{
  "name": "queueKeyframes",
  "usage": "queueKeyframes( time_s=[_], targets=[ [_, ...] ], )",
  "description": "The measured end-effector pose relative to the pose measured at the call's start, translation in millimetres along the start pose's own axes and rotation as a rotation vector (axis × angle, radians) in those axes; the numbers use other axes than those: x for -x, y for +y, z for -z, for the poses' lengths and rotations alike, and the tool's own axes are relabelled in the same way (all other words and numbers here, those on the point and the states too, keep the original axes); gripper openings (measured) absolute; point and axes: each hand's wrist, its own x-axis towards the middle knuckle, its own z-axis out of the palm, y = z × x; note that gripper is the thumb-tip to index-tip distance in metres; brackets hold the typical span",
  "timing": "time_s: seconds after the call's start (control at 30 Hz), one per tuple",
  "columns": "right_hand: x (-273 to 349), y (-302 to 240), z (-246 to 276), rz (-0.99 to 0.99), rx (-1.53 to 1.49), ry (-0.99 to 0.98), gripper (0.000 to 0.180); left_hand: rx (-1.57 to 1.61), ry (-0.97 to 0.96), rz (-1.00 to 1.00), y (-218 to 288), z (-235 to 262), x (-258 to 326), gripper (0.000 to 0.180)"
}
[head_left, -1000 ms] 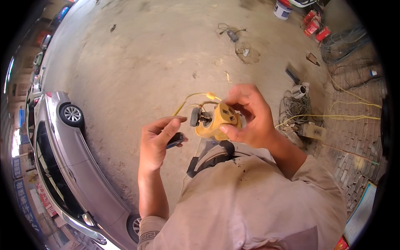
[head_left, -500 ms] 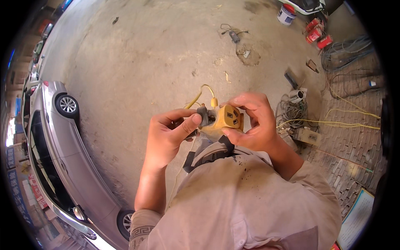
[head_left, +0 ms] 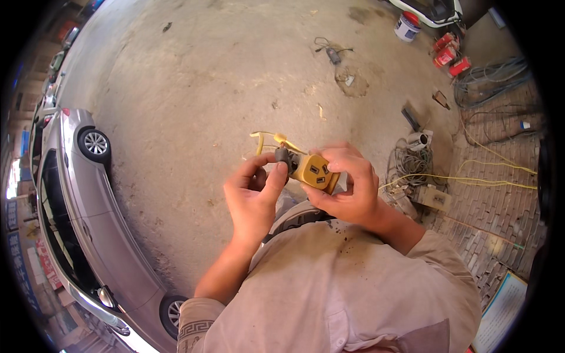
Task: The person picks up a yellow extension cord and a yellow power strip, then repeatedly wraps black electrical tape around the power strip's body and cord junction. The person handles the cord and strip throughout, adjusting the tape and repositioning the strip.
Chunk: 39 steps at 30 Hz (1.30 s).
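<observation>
In front of my body, my right hand [head_left: 353,179] is closed around a yellow power socket [head_left: 315,172]. Its slotted face is turned up toward me, with the thumb at its lower edge and fingers along the far side. My left hand [head_left: 254,191] pinches a small dark grey piece [head_left: 282,155], perhaps a plug, between thumb and fingertips. That piece lies right against the socket's left side; whether the two are joined cannot be made out. A yellow cord [head_left: 263,137] loops out just beyond them, with a thicker yellow end [head_left: 281,137].
Left, a silver car [head_left: 97,200] is parked. Cable coils [head_left: 412,162] and a metal box [head_left: 434,199] lie on the right, with yellow cords [head_left: 465,181] running over brick paving. Farther off are a black corded device [head_left: 333,56], a white bucket [head_left: 406,28] and red cans [head_left: 445,56].
Both hands have shifted slightly, the left one to the right and the socket a little left and down. The yellow cord has swung left and now bends lower.
</observation>
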Motion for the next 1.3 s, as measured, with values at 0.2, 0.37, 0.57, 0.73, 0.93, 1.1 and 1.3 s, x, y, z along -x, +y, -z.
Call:
queueKeyframes(
  time_s=[0.2, 0.37, 0.57, 0.73, 0.93, 1.1, 1.3],
  targets=[
    [1.6, -0.7, 0.7, 0.114, 0.14, -0.073, 0.068, 0.128, 0.076, -0.03, -16.2, -12.6, 7.3, 0.035],
    [9.4, 3.2, -2.8, 0.104, 0.072, 0.016, 0.058, 0.39, -0.012, 0.113, -12.1, -18.7, 12.5, 0.055],
    [27.4, 9.6, -13.4, -0.083, -0.235, 0.115, 0.056, 0.504, -0.299, 0.462, -28.3, -13.3, 10.4, 0.074],
    [36.2, 7.2, -15.2, -0.224, -0.327, 0.126, 0.054, 0.71, -0.445, 0.57, -24.4, -11.7, 1.1, 0.079],
    [9.9, -6.7, -5.6, 0.09, 0.007, -0.062, 0.059, 0.919, -0.562, 0.472, -44.9, -6.2, 4.7, 0.097],
    [9.1, -11.2, -12.4, 0.315, 0.078, 0.02, 0.051, 0.996, -0.693, 0.403, -60.6, -5.8, -1.8, 0.116],
    [9.7, -12.0, -14.9, 0.367, 0.065, 0.024, 0.045, 1.021, -0.695, 0.401, -61.7, -2.7, -7.4, 0.111]
  ],
)
